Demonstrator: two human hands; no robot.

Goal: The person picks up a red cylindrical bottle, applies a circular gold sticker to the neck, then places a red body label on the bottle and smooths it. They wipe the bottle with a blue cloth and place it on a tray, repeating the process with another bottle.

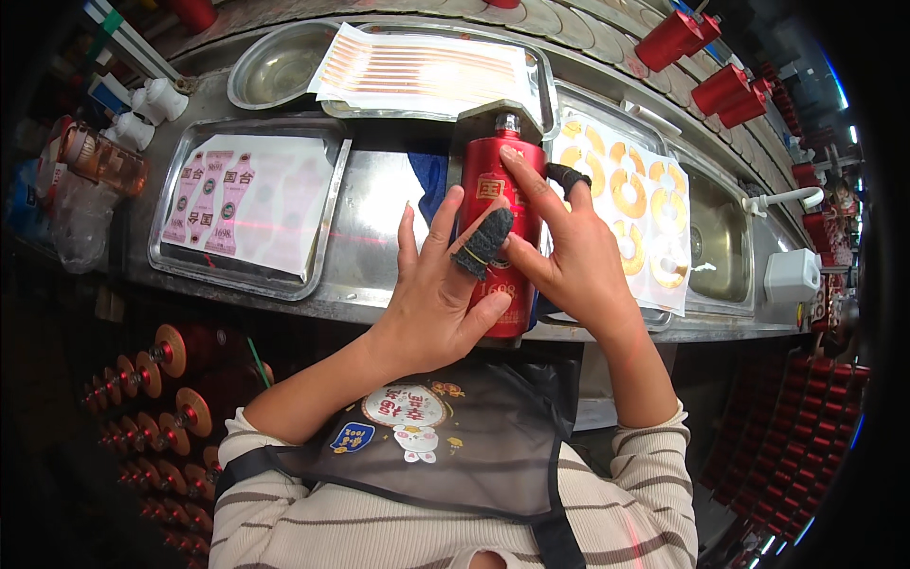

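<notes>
A glossy red bottle [485, 166] with gold markings and a silver neck lies in a metal cradle in front of me, its neck pointing away. My left hand [424, 308] spreads its fingers over the bottle's left side; a dark fabric finger sleeve, banded in yellow, rests on the bottle's front. From the right, my right hand [590, 264] lays its index fingertip on the upper front, the thumb lower down beside the left hand's sleeved finger. Another dark sleeve covers a right-hand finger beyond the bottle's right edge. Parts of the bottle's front are hidden beneath my fingers.
Left of the bottle, a metal tray [327, 213] bears a sheet of pink labels [227, 204]. Gold-striped strips [427, 71] lie behind, beside a metal bowl [282, 66]. A sheet of gold curved stickers [626, 190] lies right, before a sink [720, 237]. Red bottles [668, 40] stand along the slatted conveyor.
</notes>
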